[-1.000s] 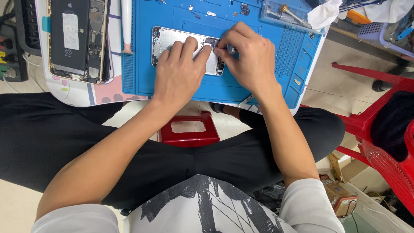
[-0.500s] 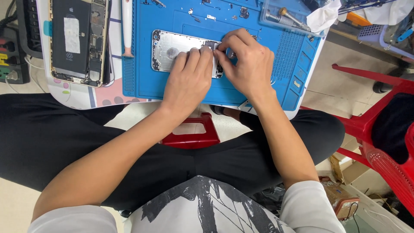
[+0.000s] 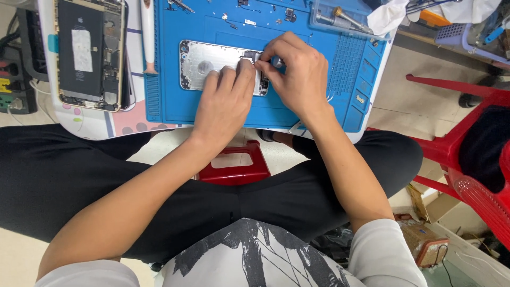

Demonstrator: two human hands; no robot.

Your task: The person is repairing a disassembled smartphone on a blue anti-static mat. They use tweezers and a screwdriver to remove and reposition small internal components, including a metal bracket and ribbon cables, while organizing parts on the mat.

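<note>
From my remote view I see a person with bare forearms and two bare hands, the left hand (image 3: 223, 103) and the right hand (image 3: 296, 79), with no gloves, rings or watch visible. The short sleeves are light grey, and the shirt front is white-grey with black brush-like marks. The trousers are plain black and cover both legs.
</note>
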